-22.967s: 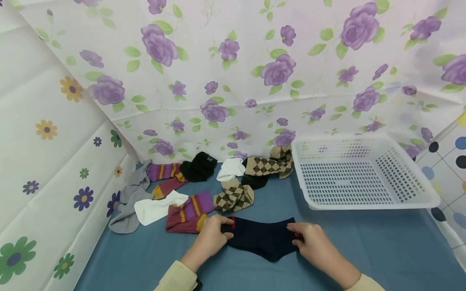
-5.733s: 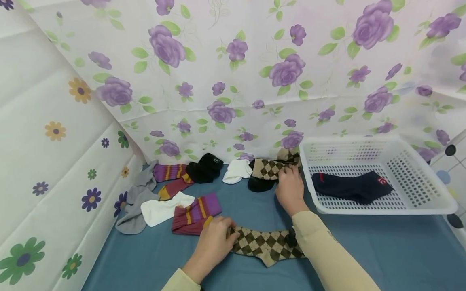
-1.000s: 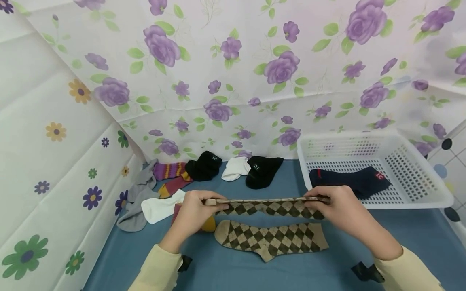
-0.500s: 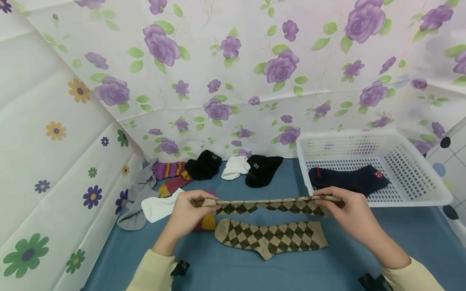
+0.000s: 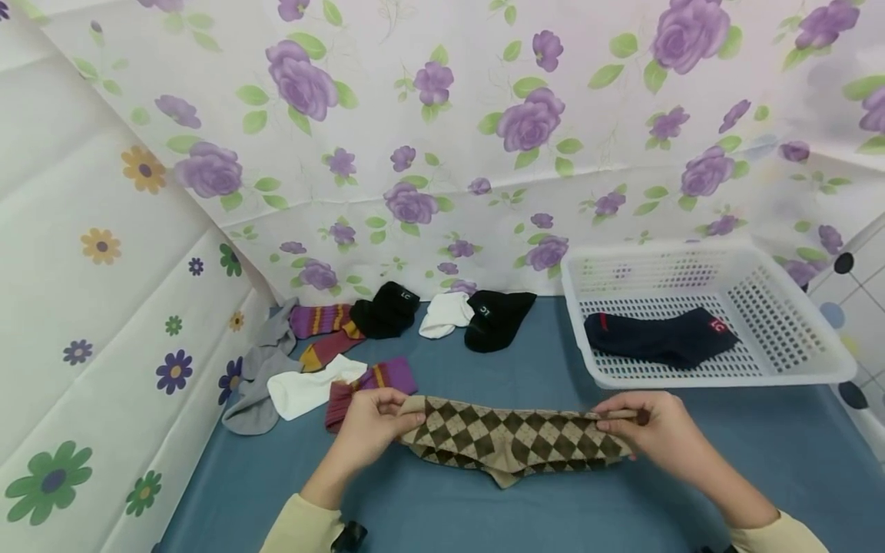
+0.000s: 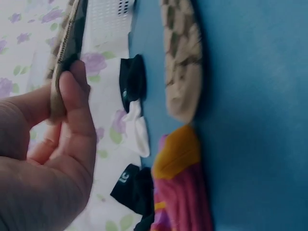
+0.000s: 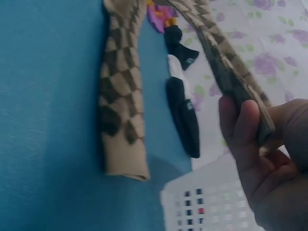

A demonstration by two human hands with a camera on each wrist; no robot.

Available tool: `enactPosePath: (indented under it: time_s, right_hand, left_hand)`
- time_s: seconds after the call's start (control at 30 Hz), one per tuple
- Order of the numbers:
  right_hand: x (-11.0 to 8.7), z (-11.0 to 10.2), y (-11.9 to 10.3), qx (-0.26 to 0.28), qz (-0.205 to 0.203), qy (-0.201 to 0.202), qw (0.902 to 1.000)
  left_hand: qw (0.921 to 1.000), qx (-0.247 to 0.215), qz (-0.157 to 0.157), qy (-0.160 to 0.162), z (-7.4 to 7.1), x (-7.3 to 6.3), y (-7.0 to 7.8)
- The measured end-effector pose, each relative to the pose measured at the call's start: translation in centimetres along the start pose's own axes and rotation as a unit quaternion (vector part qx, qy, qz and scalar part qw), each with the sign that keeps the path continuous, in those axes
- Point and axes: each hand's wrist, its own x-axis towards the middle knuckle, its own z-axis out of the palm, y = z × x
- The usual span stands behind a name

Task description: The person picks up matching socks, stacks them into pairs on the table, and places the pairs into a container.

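Note:
My left hand (image 5: 373,426) and right hand (image 5: 653,422) pinch opposite ends of a tan-and-brown argyle sock (image 5: 470,426), stretched sideways between them. A matching argyle sock (image 7: 122,86) lies flat on the blue table below; in the head view the held one covers most of it, leaving its heel (image 5: 503,479) and lower edge showing. In the left wrist view, thumb and fingers (image 6: 74,94) grip the held sock's tan end. The right wrist view shows the other end between thumb and fingers (image 7: 248,120).
A white perforated basket (image 5: 733,379) at back right contains navy socks (image 5: 657,338). Left of centre lie striped purple-and-maroon socks (image 5: 394,374), white socks (image 5: 304,392), a grey sock (image 5: 256,399) and black socks (image 5: 501,319). A floral sheet (image 5: 415,115) hangs behind.
The navy socks went from my hands into the basket. The argyle socks came from the back to the front. In the last half second, both hands lowered the held sock over its match.

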Motion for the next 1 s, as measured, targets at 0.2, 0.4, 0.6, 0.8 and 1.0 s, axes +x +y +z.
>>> enactPosePath:
  time_s: [0.2, 0.4, 0.6, 0.8, 1.0]
  right_hand:
    - [0.5, 1.1, 1.8, -0.026, 0.109, -0.050, 0.9925]
    - [1.0, 2.1, 3.3, -0.092, 0.114, -0.044, 0.9882]
    - [0.9, 2.5, 3.8, -0.134, 0.101, -0.019, 0.9856]
    - [1.2, 2.5, 3.7, -0.145, 0.090, -0.013, 0.9853]
    - [1.3, 2.9, 3.9, -0.171, 0.094, -0.027, 0.9804]
  left_hand:
    - [0.9951, 0.089, -0.030, 0.031, 1.3, -0.2, -0.7]
    - [0.9777, 0.193, -0.027, 0.078, 2.8, -0.2, -1.2]
    - [0.9669, 0.237, -0.013, 0.095, 3.3, -0.2, -1.9]
    - [0.9611, 0.251, 0.013, 0.114, 3.3, -0.1, -2.1]
    - [0.9585, 0.265, -0.008, 0.104, 3.5, -0.2, -2.5]
